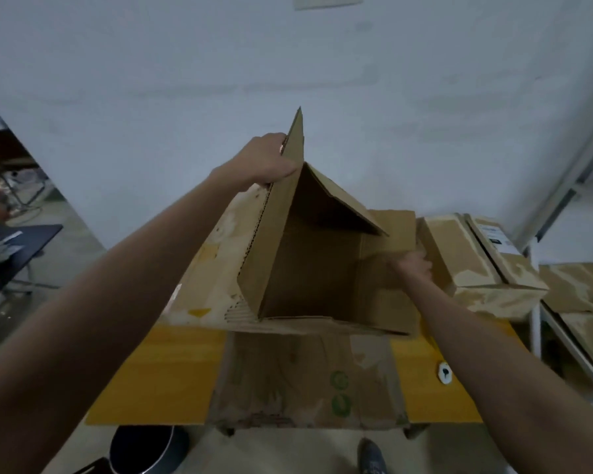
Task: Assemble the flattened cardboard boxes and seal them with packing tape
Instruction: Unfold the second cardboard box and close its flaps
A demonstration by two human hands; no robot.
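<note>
A brown cardboard box (308, 268) stands partly unfolded on the yellow table (158, 371), its open end facing me. My left hand (267, 159) grips the top edge of the raised left flap, fingers curled over it. On the box's right side, my right hand (413, 266) holds the side panel, and its fingers are blurred. The near flap (305, 378) lies flat toward me with green marks printed on it. No packing tape is visible.
An assembled cardboard box (476, 265) sits to the right on the table's end. More flat cardboard (579, 292) lies on a rack at far right. A small white object (444, 372) rests on the table. A black round stool (148, 449) and a shoe (372, 456) are below.
</note>
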